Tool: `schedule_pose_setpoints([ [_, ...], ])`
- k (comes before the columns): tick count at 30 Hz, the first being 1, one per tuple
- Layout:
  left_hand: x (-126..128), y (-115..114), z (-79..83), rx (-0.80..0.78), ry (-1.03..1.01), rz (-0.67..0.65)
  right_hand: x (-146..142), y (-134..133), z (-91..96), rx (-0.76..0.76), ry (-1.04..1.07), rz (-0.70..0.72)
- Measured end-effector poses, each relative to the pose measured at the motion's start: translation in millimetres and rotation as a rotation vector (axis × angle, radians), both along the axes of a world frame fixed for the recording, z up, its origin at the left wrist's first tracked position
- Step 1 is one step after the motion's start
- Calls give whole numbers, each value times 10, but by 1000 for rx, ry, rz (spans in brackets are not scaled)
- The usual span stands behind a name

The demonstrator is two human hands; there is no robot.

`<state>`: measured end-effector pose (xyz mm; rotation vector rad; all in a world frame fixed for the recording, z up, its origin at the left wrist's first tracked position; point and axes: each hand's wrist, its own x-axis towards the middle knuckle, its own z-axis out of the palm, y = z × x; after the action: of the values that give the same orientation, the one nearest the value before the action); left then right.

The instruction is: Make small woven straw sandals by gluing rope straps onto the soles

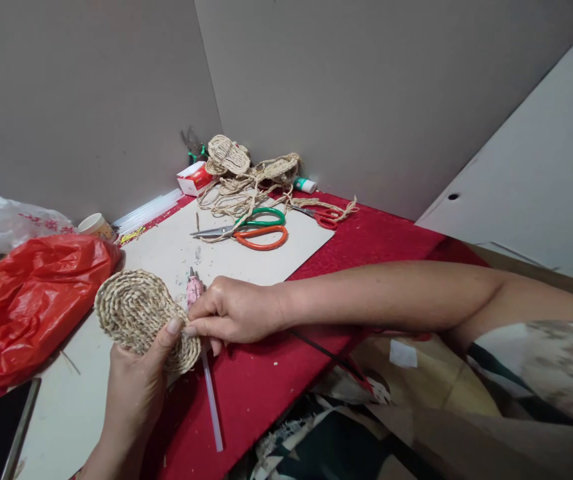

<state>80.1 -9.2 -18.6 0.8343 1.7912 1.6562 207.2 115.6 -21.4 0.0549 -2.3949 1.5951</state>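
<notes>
A coiled, braided-straw shoe sole (133,308) is held up over the table in the head view. My left hand (141,373) grips its near side, thumb on top and the other fingers hidden beneath. My right hand (239,310) pinches the sole's narrower right end between thumb and finger; exactly what lies in that pinch is partly hidden. Just behind my right hand is a glue gun (195,287) with a pinkish, crusted nozzle, mostly covered. From under the hands a clear glue stick (212,407) sticks out toward me over the red cloth.
Green-and-orange-handled scissors (261,230) lie on the pale board (166,250). Behind them are straw cords (236,193), another straw sole (229,155), red-handled scissors (326,219) and a red-white box (195,178). At left sit a red plastic bag (41,300), a paper cup (96,225) and a phone (3,430).
</notes>
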Motion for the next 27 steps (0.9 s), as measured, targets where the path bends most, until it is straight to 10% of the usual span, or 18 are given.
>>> schedule_pose_setpoints([
  [11,4,22,44,84,-195,-177,23,194,97,-283,-194,24],
  [19,91,7,73,62,-301,-128,62,68,92,175,-3,57],
  [27,-66,-31,-69,54,-323,-203,-6,-21,6,130,-27,43],
])
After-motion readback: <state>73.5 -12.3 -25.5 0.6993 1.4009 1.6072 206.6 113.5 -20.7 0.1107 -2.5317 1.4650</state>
